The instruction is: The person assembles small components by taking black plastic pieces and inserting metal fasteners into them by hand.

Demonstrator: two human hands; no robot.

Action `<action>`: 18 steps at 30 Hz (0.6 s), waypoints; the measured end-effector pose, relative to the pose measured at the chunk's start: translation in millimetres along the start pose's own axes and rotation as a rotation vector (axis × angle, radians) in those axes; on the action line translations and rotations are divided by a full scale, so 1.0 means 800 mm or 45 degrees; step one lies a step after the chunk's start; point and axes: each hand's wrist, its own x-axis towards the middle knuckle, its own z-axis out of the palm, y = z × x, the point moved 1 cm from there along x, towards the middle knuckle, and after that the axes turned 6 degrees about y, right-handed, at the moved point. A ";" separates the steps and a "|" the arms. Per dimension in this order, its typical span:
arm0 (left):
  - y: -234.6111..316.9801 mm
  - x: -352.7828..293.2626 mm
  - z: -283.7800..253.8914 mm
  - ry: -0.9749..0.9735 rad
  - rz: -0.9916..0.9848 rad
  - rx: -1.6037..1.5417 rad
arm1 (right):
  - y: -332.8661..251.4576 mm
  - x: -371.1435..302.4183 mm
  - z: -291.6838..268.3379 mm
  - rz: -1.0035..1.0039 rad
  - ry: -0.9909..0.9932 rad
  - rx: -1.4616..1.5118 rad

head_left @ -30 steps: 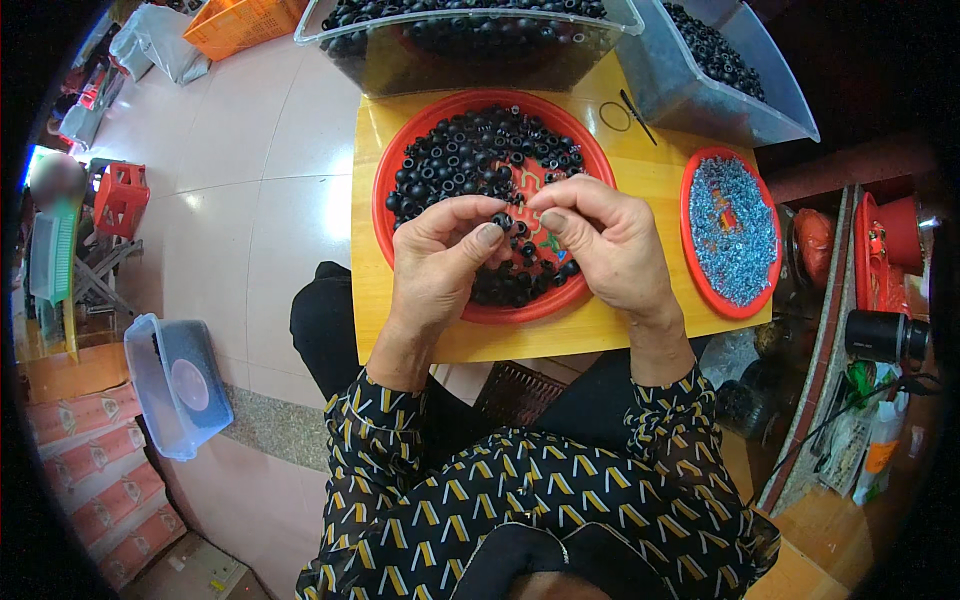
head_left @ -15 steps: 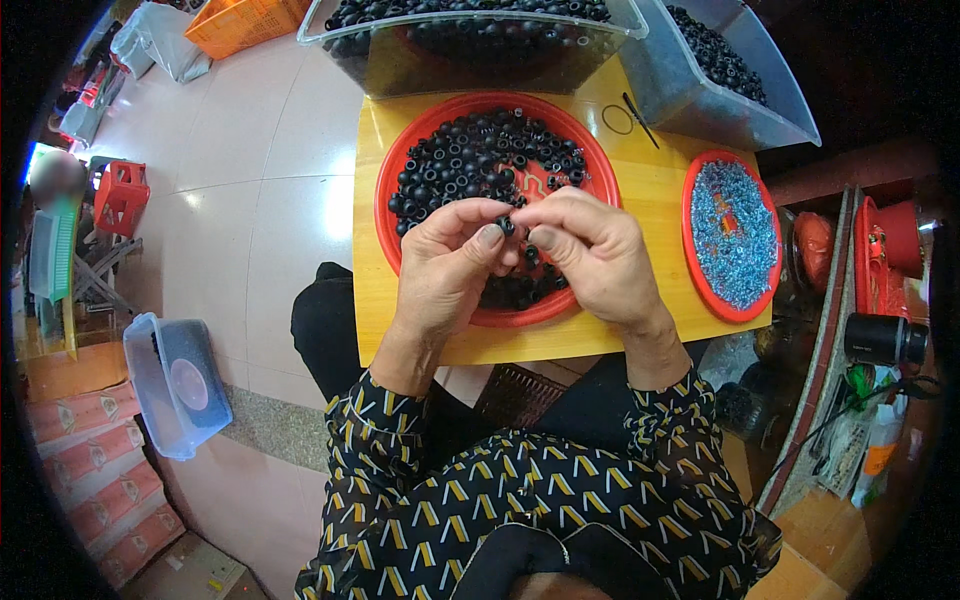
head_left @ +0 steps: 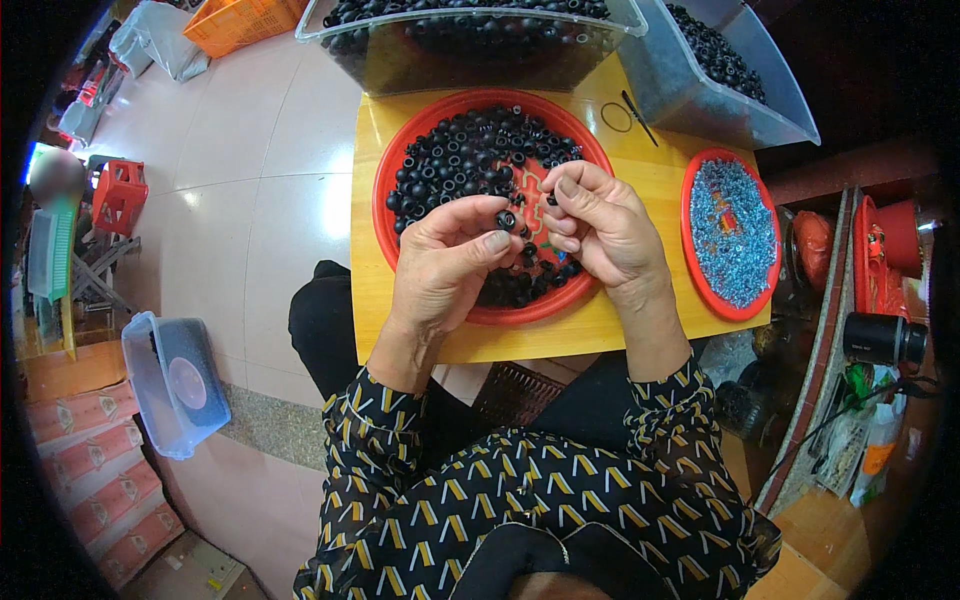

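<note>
Over the red tray [head_left: 382, 195], both hands are up w/ a small gap btwn them. L hand [head_left: 448, 262] has thumb + index finger pinching one black bead [head_left: 506, 221], hole turned toward the cam; its other fingers are curled under, partly hidden. R hand [head_left: 612, 222] is just beside it, thumb + index pressed together on a small dark bit [head_left: 551, 200], too small to ID; remaining fingers loosely bent.

Below, loose beads [head_left: 450, 165] fill most of the tray, thickest at the far/L side, w/ patterned base showing nr the middle. Tray sits on a yellow table [head_left: 470, 345]. To its R, also on the table: a smaller red tray [head_left: 687, 220] of shiny bluish bits [head_left: 740, 255]. At the far edge, a clear bin [head_left: 470, 68] of black pcs, plus a 2nd bin [head_left: 690, 95] to its R, similar contents. Nr that one: a thin black ring [head_left: 616, 117] + black pen-like stick [head_left: 637, 117]. On the floor, L side: a bluish tub [head_left: 207, 430] and, farther back, a red stool [head_left: 122, 198].
</note>
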 end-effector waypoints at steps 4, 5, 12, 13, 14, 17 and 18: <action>-0.003 0.002 -0.004 -0.052 0.077 0.044 | 0.000 -0.004 0.005 0.028 0.056 -0.059; -0.003 0.002 -0.004 -0.018 0.090 0.077 | 0.000 -0.004 0.006 0.029 0.057 -0.059; -0.001 -0.002 -0.001 0.019 0.163 0.217 | 0.002 -0.007 0.006 -0.005 -0.023 -0.147; -0.002 -0.003 -0.001 0.019 0.164 0.217 | 0.002 -0.008 0.006 -0.016 -0.053 -0.179; -0.002 -0.003 0.000 -0.011 0.173 0.216 | 0.002 -0.009 0.007 -0.016 -0.054 -0.179; -0.006 -0.001 -0.003 -0.062 0.230 0.235 | 0.001 -0.014 0.015 -0.074 0.075 -0.363; -0.006 -0.001 -0.003 -0.080 0.281 0.256 | -0.001 -0.016 0.019 -0.093 0.090 -0.387</action>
